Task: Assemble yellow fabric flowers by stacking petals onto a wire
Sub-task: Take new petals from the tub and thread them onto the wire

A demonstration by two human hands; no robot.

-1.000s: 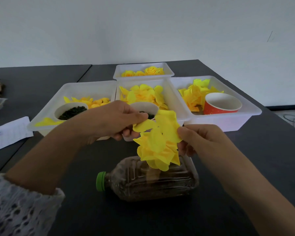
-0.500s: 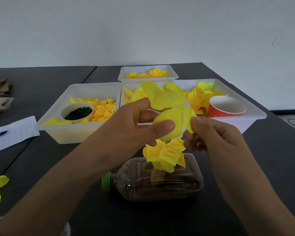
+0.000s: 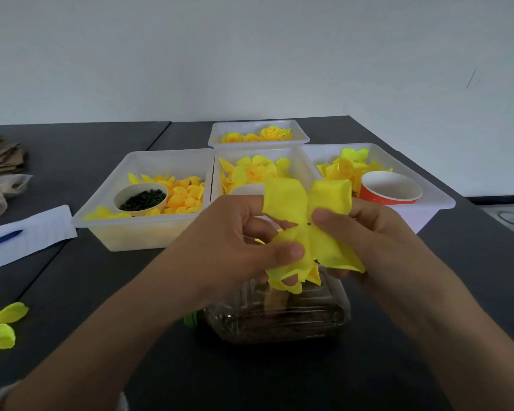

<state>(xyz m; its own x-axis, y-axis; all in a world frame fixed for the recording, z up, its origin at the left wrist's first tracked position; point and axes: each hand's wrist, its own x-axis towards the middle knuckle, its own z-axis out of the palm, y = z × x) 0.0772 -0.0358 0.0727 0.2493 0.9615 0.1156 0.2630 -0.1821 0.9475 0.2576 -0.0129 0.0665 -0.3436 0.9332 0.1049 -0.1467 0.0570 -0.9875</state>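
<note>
A yellow fabric petal layer [image 3: 309,226] with a small dark hole at its middle is spread flat above a clear plastic bottle [image 3: 276,315] lying on its side. My left hand [image 3: 235,244] pinches its lower left petal with thumb and fingers. My right hand [image 3: 365,232] pinches it from the right, thumb tip beside the hole. More yellow petals of the flower beneath [image 3: 291,280] peek out under my hands. The wire is hidden.
Three white trays stand behind: the left tray [image 3: 107,209] with small yellow pieces and a bowl of dark bits [image 3: 141,198], the middle tray [image 3: 297,164] with petals, the right tray [image 3: 428,191] with a red paper cup [image 3: 390,188]. A far tray [image 3: 258,140] holds finished flowers. Loose petals [image 3: 0,324] and paper with a pen [image 3: 27,232] lie left.
The petal layer has come down from in front of the trays and been spread flat over the flower above the bottle. Both hands lowered with it.
</note>
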